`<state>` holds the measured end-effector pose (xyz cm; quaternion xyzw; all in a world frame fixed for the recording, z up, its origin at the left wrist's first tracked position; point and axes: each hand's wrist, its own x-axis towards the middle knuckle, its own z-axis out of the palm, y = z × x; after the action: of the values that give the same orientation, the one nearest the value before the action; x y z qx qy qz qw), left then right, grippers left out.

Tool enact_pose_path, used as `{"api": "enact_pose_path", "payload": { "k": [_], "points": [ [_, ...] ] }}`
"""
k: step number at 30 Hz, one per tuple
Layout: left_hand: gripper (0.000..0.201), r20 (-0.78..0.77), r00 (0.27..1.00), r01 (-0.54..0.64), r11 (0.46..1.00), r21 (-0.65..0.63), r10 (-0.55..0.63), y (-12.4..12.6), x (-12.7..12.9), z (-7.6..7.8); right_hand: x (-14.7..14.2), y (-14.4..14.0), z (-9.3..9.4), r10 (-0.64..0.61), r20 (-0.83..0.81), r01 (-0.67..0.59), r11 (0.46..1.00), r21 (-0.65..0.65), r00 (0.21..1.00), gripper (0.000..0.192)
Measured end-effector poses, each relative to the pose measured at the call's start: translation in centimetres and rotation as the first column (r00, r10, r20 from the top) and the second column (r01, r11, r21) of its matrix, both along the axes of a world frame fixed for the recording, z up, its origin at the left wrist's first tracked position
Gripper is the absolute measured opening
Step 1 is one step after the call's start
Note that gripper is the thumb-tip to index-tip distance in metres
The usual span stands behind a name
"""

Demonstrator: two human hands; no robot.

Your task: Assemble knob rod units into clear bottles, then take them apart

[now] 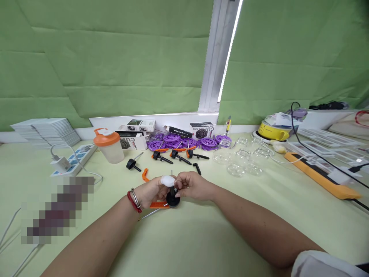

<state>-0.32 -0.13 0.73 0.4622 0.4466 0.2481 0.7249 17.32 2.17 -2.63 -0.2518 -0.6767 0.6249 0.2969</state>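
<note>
My left hand (151,191) is closed around a black part (173,200) with a round disc base and a short stem. A white cover (168,181) sits over the tip of its thumb. My right hand (194,186) meets it from the other side, fingers pinched beside the stem; what lies between those fingertips is too small to make out. An orange strip (158,205) shows below my left hand, joined to or touching the black disc. A thin metal rod (148,215) with a yellowish tip pokes out beneath. Another orange piece (145,175) lies just behind my left hand.
Several black-and-orange assemblies (175,156) lie beyond my hands, before purple wheel-shaped parts (171,140) and cartons (134,141). Clear round pieces (242,156) stand right of them. An orange-lidded shaker cup (108,144), power strip (77,159) and cables are left; an orange power strip (319,175) is right.
</note>
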Motion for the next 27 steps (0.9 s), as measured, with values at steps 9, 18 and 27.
{"api": "enact_pose_path", "payload": {
  "k": [9, 18, 27],
  "points": [
    [0.028, 0.021, 1.000, 0.018, 1.000, -0.009, -0.017, 0.11, -0.02, -0.16, 0.03, 0.13, -0.18, 0.005, -0.002, -0.005, 1.000, 0.000, 1.000, 0.026],
    [0.027, 0.008, 1.000, -0.023, 1.000, -0.002, 0.023, -0.05, 0.03, -0.05, 0.00, 0.23, -0.38, 0.023, -0.022, -0.023, 1.000, -0.018, 1.000, 0.029],
    [0.027, 0.028, 0.999, -0.016, 1.000, -0.001, 0.016, 0.03, 0.02, -0.25, 0.02, 0.36, -0.65, 0.035, -0.009, -0.035, 0.999, -0.040, 0.999, 0.032]
  ]
}}
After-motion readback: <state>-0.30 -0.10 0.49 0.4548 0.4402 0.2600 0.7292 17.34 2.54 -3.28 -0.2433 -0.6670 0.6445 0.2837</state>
